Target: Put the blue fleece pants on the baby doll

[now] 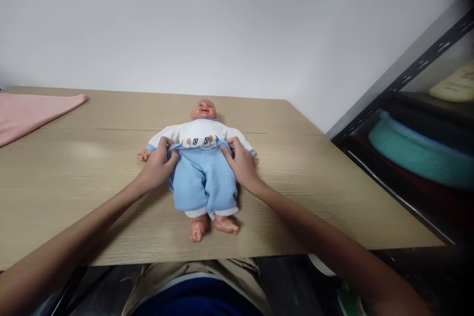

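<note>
A baby doll (204, 109) lies on its back on the wooden table, its head toward the wall and its bare feet toward me. It wears a white top (200, 131) with blue cuffs and a printed motif, and fluffy light-blue pants (205, 177) with white hems. My left hand (158, 165) pinches the pants' waistband at the doll's side on the left. On the other side my right hand (240, 162) grips the same waistband between thumb and fingers. The waistband lies across the lower part of the top, just below the motif.
A pink cloth (33, 112) lies at the left of the table (307, 192). Along the right stands a dark metal shelf rack (400, 79) holding a teal rounded item (418, 150). A white wall (166, 34) rises behind the table.
</note>
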